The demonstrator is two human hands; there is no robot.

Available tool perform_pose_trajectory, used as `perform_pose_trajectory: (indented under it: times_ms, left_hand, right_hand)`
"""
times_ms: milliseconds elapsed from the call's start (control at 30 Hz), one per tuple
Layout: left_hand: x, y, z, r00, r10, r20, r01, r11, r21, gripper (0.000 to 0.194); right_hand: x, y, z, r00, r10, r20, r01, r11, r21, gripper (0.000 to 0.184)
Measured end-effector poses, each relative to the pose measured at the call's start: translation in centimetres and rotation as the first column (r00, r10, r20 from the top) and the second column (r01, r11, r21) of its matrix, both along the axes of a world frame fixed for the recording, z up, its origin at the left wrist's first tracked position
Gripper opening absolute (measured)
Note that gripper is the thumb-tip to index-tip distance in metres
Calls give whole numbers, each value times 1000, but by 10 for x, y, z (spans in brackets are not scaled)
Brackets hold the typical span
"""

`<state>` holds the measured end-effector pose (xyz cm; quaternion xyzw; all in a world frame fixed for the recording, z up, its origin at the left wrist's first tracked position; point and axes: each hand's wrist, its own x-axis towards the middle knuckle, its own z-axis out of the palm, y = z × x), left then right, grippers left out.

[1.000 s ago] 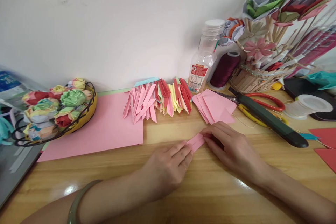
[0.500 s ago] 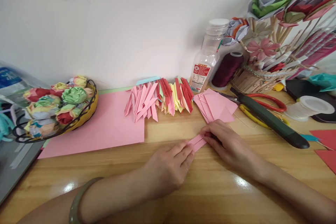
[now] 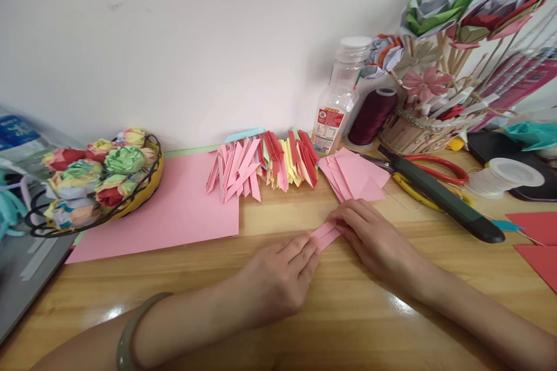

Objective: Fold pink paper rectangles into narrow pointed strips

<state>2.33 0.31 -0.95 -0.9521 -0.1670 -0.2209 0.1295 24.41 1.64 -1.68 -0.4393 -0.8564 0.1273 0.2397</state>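
Between my hands is a small folded strip of pink paper (image 3: 325,236), held low over the wooden table (image 3: 348,324). My left hand (image 3: 282,269) has its fingers closed on the strip's left end. At the other end, my right hand (image 3: 369,235) pinches it between thumb and fingers. A lengthwise fold line shows along the strip; both ends are hidden under fingertips. Just beyond my right hand lies a loose stack of pink paper pieces (image 3: 354,173). Behind the strip, a row of folded paper pieces (image 3: 237,168) in pink, red and yellow leans together.
Left, a basket of paper flowers (image 3: 124,161) sits on a large pink sheet (image 3: 183,214). Right are a utility knife (image 3: 452,203), scissors (image 3: 448,169), a white spool (image 3: 507,177) and red paper (image 3: 533,229). Behind stand a plastic bottle (image 3: 337,98), purple thread (image 3: 373,117) and a stick basket (image 3: 413,130).
The camera view has shifted slightly, so the items at the right sit a little further left. Both hands keep their hold on the pink strip, nearly unmoved.
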Motion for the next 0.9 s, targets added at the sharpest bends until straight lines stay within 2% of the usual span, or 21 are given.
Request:
perform_pose_trajectory:
  times_ms: [67,133,233,333,433,733,900]
  left_hand:
    - [-1,0,0,1000,4,-17,-5,1000,-11,36]
    - [-1,0,-1,1000,3,-16,-3,1000,-3,33]
    - [0,0,-3,1000,4,-3,-4,1000,11,30]
    - [0,-2,-6,998,49,26,-48,998,-35,30]
    - [-1,-5,-6,996,89,32,-86,993,-76,37]
    - [-4,-9,-5,990,138,4,-138,988,-70,29]
    - [-4,-10,-7,985,158,69,-152,985,-80,23]
  right_hand:
    - [3,-3,0,1000,-12,13,12,999,44,23]
    - [4,-9,3,998,2,58,-11,987,158,26]
    - [0,-20,8,973,121,194,-177,935,306,33]
    - [-4,-29,11,914,212,347,-300,928,223,49]
    - [-2,-31,11,884,243,399,-316,940,128,64]
    - [13,-23,9,874,297,385,-317,948,-12,72]
    - [20,-20,11,898,252,362,-277,961,18,72]
